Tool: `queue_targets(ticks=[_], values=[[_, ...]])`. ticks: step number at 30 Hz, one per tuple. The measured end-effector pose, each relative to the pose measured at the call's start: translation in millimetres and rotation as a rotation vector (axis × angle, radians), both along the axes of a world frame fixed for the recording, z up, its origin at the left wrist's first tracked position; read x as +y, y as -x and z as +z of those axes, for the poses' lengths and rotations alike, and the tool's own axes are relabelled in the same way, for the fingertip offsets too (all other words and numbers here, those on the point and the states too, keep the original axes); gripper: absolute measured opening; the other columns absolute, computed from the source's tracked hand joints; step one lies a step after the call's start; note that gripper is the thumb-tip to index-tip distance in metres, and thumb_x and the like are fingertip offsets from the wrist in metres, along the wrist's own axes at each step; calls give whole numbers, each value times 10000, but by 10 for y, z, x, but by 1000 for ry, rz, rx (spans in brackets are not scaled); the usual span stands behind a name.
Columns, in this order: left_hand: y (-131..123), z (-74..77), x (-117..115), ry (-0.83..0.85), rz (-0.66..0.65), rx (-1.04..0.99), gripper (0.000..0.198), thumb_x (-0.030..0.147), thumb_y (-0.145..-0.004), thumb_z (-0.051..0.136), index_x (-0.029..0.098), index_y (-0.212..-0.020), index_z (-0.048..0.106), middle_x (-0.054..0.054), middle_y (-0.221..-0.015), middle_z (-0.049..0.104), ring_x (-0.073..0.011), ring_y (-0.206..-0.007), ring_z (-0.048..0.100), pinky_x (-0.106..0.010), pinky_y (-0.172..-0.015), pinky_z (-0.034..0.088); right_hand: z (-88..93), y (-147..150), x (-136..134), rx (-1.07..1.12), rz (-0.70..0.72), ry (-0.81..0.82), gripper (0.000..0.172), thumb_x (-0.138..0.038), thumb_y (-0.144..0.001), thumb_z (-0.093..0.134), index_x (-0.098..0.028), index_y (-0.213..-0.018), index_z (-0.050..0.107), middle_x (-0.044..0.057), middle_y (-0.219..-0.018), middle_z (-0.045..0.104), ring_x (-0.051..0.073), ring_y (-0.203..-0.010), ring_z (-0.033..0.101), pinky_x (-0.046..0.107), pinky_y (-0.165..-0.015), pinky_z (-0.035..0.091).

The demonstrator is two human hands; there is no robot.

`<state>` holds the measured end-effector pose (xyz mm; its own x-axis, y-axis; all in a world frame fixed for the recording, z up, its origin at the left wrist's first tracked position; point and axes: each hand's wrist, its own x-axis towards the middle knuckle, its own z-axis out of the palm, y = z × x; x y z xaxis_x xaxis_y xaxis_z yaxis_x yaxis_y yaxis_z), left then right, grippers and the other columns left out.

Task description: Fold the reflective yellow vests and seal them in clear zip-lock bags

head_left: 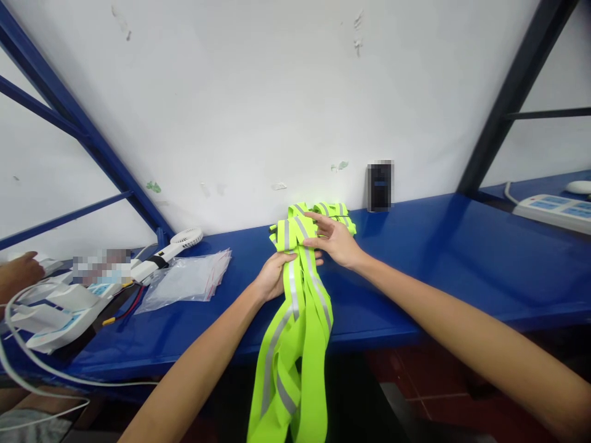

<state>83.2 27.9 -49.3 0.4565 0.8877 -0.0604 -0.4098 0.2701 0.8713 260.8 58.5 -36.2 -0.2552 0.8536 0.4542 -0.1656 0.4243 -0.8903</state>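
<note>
A bundle of neon yellow-green reflective straps [295, 289], each with a silver stripe, runs from the table toward me and hangs down over the front edge. My left hand [273, 277] is closed around the bundle from the left, some of its fingertips showing on the far side. From the right, my right hand [339, 241] reaches to the folded top of the bundle, thumb and fingers apart, their tips touching the straps. Behind both hands, more folded reflective straps [339, 212] lie on the table against the wall.
On the blue table [415, 264], clear plastic bags [189, 277], a white handheld fan [187, 239] and a white power strip [69, 323] with cables lie left. A black box [380, 186] leans on the wall. Another person's hand [21, 274] is at far left.
</note>
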Motion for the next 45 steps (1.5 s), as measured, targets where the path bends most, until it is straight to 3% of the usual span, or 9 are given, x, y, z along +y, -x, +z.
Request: queue_targets(ticks=[9,14,18,24,27,32,37,40,45], values=[[-12,-46,60,30,102,169,242,155,-730,560,40,-897,691,-123,-682,708,-209,-600,684,-294,-590,554,-81,107,-95,-72,-76,-75,718,-310,-716,773,-239,-1377,504,73,-1041,703,231,-843,683,423,-777,595],[-25,-36,59,29,129,101,226,143,-710,535,64,-862,681,-96,-666,688,-159,-547,631,-286,-604,551,-100,135,-99,-91,-126,-99,639,-295,-748,737,-255,-1346,516,48,-1029,687,169,-681,658,425,-811,581],[-15,-11,40,27,72,37,305,283,-789,521,53,-903,685,-131,-724,707,-178,-571,639,-296,-587,547,-114,128,-84,-119,-134,-127,612,-290,-776,706,-256,-1348,493,32,-954,680,154,-642,635,430,-821,577],[-43,-53,46,-6,71,168,326,191,-774,681,63,-1073,671,-144,-814,745,-228,-694,712,-335,-700,573,-91,91,-114,-152,-176,-140,602,-309,-779,679,-264,-1351,497,88,-1279,586,217,-880,646,362,-673,594],[-39,-93,77,11,60,175,322,181,-772,704,70,-1073,680,-152,-870,751,-244,-755,727,-353,-763,576,-81,85,-130,-158,-207,-168,580,-276,-770,678,-269,-1329,524,79,-1358,535,226,-941,629,358,-703,592],[-4,-120,90,-13,60,189,341,219,-748,759,85,-1053,690,-150,-924,752,-244,-789,731,-352,-796,575,-73,79,-115,-167,-213,-221,621,-258,-760,694,-280,-1353,511,78,-1418,491,239,-1018,610,384,-816,568],[45,-93,47,-23,-22,231,346,213,-717,784,81,-1026,701,-163,-946,750,-260,-822,730,-398,-854,563,-52,43,-45,-120,-58,-102,651,-258,-694,753,-245,-1304,526,93,-1301,575,254,-1061,618,405,-868,551],[68,-79,31,-18,-39,243,342,165,-687,793,82,-1008,709,-158,-958,750,-256,-843,727,-399,-881,553,-70,20,-17,-117,-17,-41,586,-251,-669,764,-234,-1204,524,77,-1219,591,214,-911,651,367,-754,580],[69,-72,26,27,-14,263,345,156,-683,790,86,-1010,705,-138,-884,755,-236,-780,725,-382,-845,562,-72,4,-76,-215,68,-16,651,-256,-750,695,-273,-1325,392,28,-1002,636,106,-512,542,270,-460,489]])
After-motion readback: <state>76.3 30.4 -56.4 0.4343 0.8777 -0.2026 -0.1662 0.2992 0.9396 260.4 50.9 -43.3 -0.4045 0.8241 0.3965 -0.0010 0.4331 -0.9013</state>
